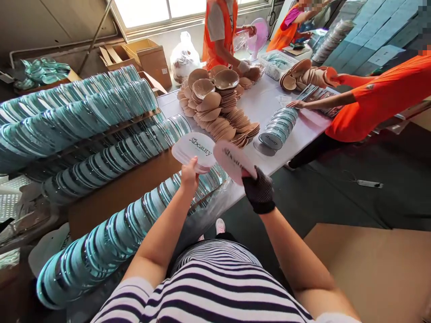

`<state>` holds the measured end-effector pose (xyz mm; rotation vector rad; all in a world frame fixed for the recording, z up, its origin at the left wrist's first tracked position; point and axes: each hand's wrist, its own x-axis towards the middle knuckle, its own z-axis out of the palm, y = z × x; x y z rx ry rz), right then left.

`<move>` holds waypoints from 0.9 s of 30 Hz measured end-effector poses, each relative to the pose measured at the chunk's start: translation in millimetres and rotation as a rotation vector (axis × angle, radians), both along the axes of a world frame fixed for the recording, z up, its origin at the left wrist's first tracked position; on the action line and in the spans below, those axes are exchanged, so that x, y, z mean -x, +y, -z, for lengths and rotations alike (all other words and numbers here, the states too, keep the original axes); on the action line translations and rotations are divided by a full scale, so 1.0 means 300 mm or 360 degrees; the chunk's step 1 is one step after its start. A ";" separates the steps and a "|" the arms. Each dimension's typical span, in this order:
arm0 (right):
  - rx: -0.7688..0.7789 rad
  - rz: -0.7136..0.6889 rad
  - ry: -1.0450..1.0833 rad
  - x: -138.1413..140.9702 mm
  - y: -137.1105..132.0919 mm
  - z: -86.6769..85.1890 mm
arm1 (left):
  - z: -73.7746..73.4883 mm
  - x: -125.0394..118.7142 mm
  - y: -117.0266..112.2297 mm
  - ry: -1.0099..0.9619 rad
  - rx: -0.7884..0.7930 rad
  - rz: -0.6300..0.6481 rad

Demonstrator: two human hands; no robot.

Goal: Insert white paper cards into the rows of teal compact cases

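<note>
In my bare left hand (190,175) is a small stack of oval cards (191,150) printed with "beauty" lettering, the thumb pressed on the top one. My right hand (259,190), in a dark fingerless-looking glove, grips a pinkish oval card (232,157) with similar print, blurred by motion. The two sets of cards are side by side, close together. Below my left forearm runs a long row of round bluish discs (117,229) with shiny edges. Beyond my hands, a heap of tan, shallow dish-shaped pieces (218,128) lies on the white table (272,85).
More disc rows (81,107) fill the left side. A short disc stack (279,128) stands on the table under a co-worker's hand (298,104). Another person in an orange vest (220,27) handles pieces at the back. Cardboard (367,269) lies at lower right.
</note>
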<state>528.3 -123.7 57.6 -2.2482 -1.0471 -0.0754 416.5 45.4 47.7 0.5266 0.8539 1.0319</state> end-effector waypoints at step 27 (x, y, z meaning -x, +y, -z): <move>0.0916 -0.0645 0.0512 0.120 0.203 0.260 | 0.036 0.013 0.073 -0.0080 0.0213 -0.0059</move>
